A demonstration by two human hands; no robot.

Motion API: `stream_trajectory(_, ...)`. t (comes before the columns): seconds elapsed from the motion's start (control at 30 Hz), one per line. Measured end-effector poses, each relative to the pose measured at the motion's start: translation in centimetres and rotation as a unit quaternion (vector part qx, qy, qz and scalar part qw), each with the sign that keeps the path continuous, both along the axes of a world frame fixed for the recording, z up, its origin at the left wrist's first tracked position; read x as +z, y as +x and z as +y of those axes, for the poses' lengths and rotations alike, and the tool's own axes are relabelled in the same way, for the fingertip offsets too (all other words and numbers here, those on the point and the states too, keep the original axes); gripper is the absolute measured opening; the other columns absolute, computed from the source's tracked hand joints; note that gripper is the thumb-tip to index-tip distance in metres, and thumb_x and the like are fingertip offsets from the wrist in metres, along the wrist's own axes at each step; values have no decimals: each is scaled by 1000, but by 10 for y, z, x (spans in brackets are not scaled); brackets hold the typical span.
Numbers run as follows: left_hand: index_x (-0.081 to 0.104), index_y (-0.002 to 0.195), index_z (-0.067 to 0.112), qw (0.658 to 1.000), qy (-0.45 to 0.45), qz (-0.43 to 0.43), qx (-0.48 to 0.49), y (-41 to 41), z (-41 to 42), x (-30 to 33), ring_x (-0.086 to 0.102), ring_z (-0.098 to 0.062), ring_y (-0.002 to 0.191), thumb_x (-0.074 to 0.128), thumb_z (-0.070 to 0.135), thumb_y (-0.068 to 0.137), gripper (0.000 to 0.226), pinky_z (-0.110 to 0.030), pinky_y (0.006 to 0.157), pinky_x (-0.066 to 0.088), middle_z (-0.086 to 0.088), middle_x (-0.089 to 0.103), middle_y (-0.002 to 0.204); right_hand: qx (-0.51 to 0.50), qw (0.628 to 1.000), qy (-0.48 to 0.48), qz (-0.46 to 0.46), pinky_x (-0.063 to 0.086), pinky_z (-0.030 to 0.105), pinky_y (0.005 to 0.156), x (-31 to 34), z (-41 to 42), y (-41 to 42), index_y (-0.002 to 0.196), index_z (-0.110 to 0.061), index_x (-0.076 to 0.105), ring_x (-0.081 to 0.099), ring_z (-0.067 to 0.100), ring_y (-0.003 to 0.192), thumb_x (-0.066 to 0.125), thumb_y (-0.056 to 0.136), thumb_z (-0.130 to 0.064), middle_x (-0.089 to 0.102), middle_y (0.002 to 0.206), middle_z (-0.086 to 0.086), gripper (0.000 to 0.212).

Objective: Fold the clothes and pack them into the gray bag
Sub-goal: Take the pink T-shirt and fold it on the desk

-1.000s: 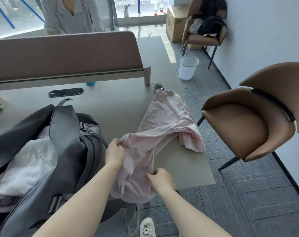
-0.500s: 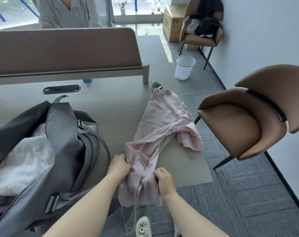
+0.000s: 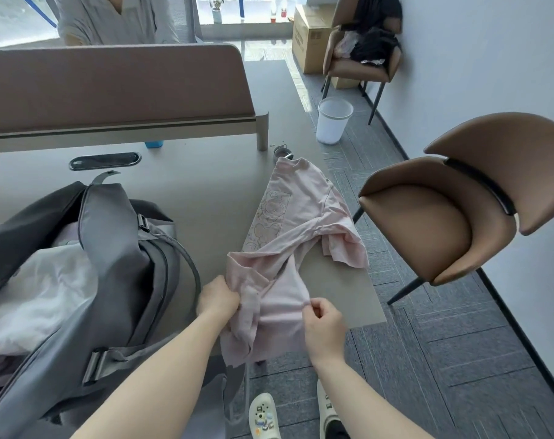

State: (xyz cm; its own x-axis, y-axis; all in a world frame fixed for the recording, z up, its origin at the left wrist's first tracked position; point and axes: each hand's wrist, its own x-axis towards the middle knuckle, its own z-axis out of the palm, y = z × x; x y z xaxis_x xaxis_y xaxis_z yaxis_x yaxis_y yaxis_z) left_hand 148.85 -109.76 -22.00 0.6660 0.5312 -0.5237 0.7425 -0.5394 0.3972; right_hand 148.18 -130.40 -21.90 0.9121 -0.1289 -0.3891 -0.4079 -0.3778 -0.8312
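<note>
A pale pink shirt [image 3: 296,223] with a printed panel lies crumpled along the right end of the beige table [image 3: 206,185], its lower hem hanging over the near edge. My left hand [image 3: 218,297] clutches a bunched fold of that hem. My right hand [image 3: 322,318] pinches the fabric a little to the right of it. The gray bag [image 3: 126,267] sits open on the table to the left, with white and pale lilac clothes [image 3: 44,289] inside.
A brown chair [image 3: 453,213] stands close to the table's right side. A white bin [image 3: 332,120] and another chair piled with dark clothes [image 3: 364,42] are farther back. Another person sits behind the desk divider [image 3: 117,87]. A small metal cup [image 3: 282,152] stands by the shirt's collar.
Both hands have shifted along the shirt's hem, gathering it toward the near table edge. My right hand has moved right and now pinches the fabric apart from my left.
</note>
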Motion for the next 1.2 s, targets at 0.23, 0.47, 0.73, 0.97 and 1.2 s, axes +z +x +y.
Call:
stream_trajectory(0.23, 57, 116, 16, 996, 39, 59, -54, 0, -3, -1, 59, -30, 111, 48, 49, 90, 44, -36, 91, 48, -9, 63, 120, 73, 979, -72, 173, 45, 34, 54, -20, -13, -7, 53, -19, 43, 51, 25, 51, 55, 79, -32, 49, 46, -1, 32)
stream_trajectory(0.47, 60, 102, 18, 997, 23, -47, -62, 7, -16, 9, 58, -32, 102, 43, 55, 89, 42, -39, 85, 49, -9, 60, 105, 73, 980, -83, 167, 54, 40, 71, -33, -10, 45, 75, -21, 57, 68, 32, 79, 53, 79, -42, 67, 78, 7, 21)
stream_trajectory(0.73, 32, 65, 18, 981, -107, -149, -66, 2, -13, 9, 28, -16, 58, 54, 24, 85, 31, -32, 54, 21, 5, 35, 60, -25, 988, 20, 152, 25, 34, 59, -25, 18, 85, 56, -17, 37, 28, 22, 62, 60, 79, -18, 29, 59, 4, 33)
stream_trajectory(0.97, 37, 58, 18, 951, -211, -207, -86, 0, -28, 24, 28, -10, 53, 58, 24, 72, 26, -29, 53, 23, 13, 33, 53, 15, 989, -121, 87, 38, 31, 73, -19, -13, 83, 96, -13, 52, 52, 27, 84, 52, 89, -16, 56, 87, 1, 8)
stream_trajectory(1.2, 70, 89, 17, 959, -158, -62, -225, 5, -44, 17, 60, -17, 83, 53, 26, 86, 20, -33, 73, 47, 0, 67, 94, 83, 952, 219, 195, 55, 31, 70, 7, -18, 59, 99, 0, 70, 68, 31, 84, 56, 96, -40, 72, 92, 17, 42)
